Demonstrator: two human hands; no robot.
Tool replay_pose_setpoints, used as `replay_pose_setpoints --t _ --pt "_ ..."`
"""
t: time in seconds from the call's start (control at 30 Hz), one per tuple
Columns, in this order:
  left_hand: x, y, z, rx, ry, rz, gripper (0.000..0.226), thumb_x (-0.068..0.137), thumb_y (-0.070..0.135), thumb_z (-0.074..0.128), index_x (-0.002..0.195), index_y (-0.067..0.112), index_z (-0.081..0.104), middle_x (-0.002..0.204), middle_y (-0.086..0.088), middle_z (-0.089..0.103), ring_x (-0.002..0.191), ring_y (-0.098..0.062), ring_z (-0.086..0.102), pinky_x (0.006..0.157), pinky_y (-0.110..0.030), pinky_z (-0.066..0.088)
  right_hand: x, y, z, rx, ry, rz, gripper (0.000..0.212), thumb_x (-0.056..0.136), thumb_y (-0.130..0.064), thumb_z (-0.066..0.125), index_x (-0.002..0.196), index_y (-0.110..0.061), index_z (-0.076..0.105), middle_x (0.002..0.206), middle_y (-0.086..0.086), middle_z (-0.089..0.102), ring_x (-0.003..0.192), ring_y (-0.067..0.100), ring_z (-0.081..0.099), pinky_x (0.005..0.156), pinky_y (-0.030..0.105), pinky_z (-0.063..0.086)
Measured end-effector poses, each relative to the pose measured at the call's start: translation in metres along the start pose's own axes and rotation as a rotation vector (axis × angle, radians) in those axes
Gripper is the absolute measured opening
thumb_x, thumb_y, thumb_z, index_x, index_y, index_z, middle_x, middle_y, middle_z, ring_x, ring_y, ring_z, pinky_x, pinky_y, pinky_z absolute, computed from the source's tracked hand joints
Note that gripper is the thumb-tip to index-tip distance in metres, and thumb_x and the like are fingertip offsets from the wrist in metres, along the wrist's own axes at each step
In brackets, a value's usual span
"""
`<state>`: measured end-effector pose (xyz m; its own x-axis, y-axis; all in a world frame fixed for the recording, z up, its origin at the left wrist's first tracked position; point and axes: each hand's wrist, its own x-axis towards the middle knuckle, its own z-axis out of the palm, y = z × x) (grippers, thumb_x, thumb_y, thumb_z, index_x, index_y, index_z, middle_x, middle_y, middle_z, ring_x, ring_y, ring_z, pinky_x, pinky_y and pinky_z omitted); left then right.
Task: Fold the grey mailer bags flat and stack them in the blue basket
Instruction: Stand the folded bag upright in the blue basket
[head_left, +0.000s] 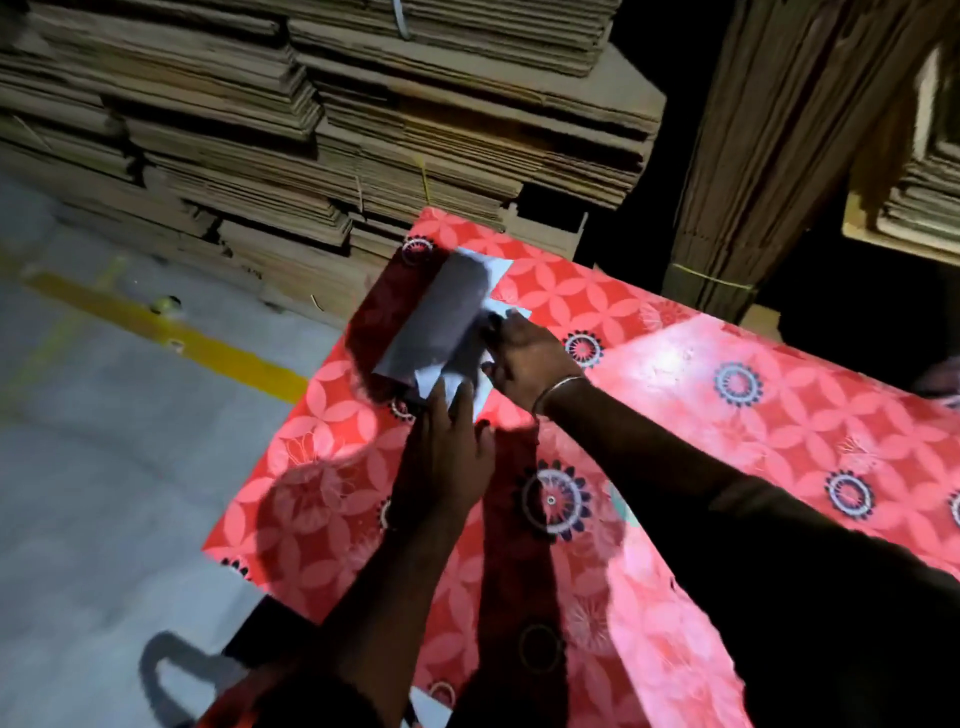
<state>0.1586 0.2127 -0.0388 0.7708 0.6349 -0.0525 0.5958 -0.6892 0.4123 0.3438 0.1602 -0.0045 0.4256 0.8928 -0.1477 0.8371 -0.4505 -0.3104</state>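
Observation:
A grey mailer bag (441, 317) lies near the far left corner of the table, its grey flap folded over and lifted, white underside showing at the edges. My left hand (447, 441) lies flat with straight fingers pressing the bag's near end. My right hand (524, 353), a bangle on its wrist, pinches the bag's right edge where the flap folds. The blue basket is not in view.
The table is covered with a red floral cloth (727, 415). Tall stacks of flattened cardboard (311, 130) stand behind it, more bundles (779, 156) at the right. The grey floor with a yellow line (171, 332) lies left. A grey handle (171, 675) shows at the bottom left.

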Motion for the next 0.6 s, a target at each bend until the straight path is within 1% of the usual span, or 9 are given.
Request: replay_pose_setpoints --t 0.07,0.1,0.13,0.17,0.23,0.3,0.4,0.5,0.6 --pt "0.002 0.005 0.003 0.062 0.017 -0.023 0.068 0.089 0.047 0.047 0.150 0.018 0.046 0.160 -0.017 0.035 0.140 -0.036 0.042 0.108 -0.047 0.044 0.010 0.003 0.006 -0.062 -0.069 0.060 0.066 0.096 -0.051 0.035 0.152 -0.018 0.043 0.159 0.012 0.037 0.145 0.042 0.033 0.112 0.054 0.036" --pt "0.002 0.006 0.004 0.076 0.022 -0.025 0.067 0.090 0.048 0.048 0.150 0.018 0.046 0.160 -0.015 0.036 0.140 -0.034 0.041 0.109 -0.046 0.042 0.010 0.004 0.010 -0.089 -0.122 0.093 0.067 0.098 -0.055 0.034 0.157 -0.024 0.034 0.165 0.007 0.028 0.151 0.038 0.024 0.118 0.053 0.027" --pt "0.001 0.006 0.004 0.080 0.026 -0.021 0.065 0.091 0.049 0.050 0.149 0.019 0.047 0.158 -0.014 0.038 0.139 -0.033 0.041 0.109 -0.045 0.042 0.007 0.005 0.013 -0.112 -0.132 0.113 0.068 0.098 -0.058 0.032 0.158 -0.028 0.029 0.167 0.003 0.023 0.152 0.036 0.019 0.120 0.053 0.021" --pt "0.000 0.006 0.004 0.076 0.034 -0.005 0.063 0.092 0.049 0.051 0.147 0.020 0.047 0.156 -0.012 0.040 0.136 -0.031 0.043 0.108 -0.044 0.042 0.002 0.006 0.017 -0.130 -0.114 0.126 0.071 0.095 -0.061 0.026 0.159 -0.030 0.028 0.167 0.000 0.024 0.152 0.036 0.020 0.120 0.053 0.020" --pt "-0.004 0.005 0.003 0.056 0.037 0.039 0.056 0.094 0.047 0.052 0.143 0.021 0.050 0.151 -0.008 0.045 0.132 -0.030 0.047 0.104 -0.043 0.044 -0.014 0.008 0.019 -0.113 -0.087 0.165 0.076 0.091 -0.064 0.019 0.157 -0.030 0.033 0.163 0.000 0.031 0.149 0.038 0.025 0.119 0.055 0.021" --pt "-0.008 0.008 0.003 0.032 0.019 0.097 0.051 0.095 0.046 0.051 0.139 0.021 0.053 0.150 -0.005 0.047 0.131 -0.028 0.048 0.102 -0.042 0.046 -0.037 0.013 0.024 -0.091 -0.032 0.216 0.070 0.092 -0.062 0.029 0.151 -0.027 0.043 0.156 0.003 0.043 0.144 0.039 0.032 0.117 0.056 0.025" --pt "-0.018 0.022 0.004 0.012 -0.033 0.164 0.047 0.093 0.043 0.049 0.134 0.023 0.057 0.149 0.000 0.049 0.133 -0.025 0.048 0.103 -0.041 0.047 -0.086 0.021 0.030 -0.169 0.069 0.275 0.056 0.093 -0.054 0.046 0.134 -0.018 0.059 0.131 0.010 0.059 0.129 0.040 0.048 0.110 0.053 0.033" --pt "-0.036 0.044 0.012 -0.045 -0.087 0.288 0.043 0.089 0.035 0.051 0.129 0.019 0.061 0.143 -0.002 0.055 0.133 -0.025 0.050 0.107 -0.040 0.045 -0.154 0.033 0.038 -0.217 0.133 0.329 0.050 0.093 -0.049 0.051 0.128 -0.016 0.062 0.119 0.013 0.059 0.119 0.039 0.054 0.103 0.049 0.039" --pt "-0.060 0.071 0.030 -0.147 -0.116 0.401 0.037 0.088 0.028 0.058 0.122 0.014 0.065 0.139 -0.006 0.060 0.133 -0.026 0.053 0.112 -0.040 0.041 -0.229 0.044 0.051 -0.227 0.197 0.412 0.050 0.094 -0.049 0.049 0.129 -0.016 0.065 0.118 0.012 0.059 0.112 0.038 0.056 0.091 0.046 0.044"
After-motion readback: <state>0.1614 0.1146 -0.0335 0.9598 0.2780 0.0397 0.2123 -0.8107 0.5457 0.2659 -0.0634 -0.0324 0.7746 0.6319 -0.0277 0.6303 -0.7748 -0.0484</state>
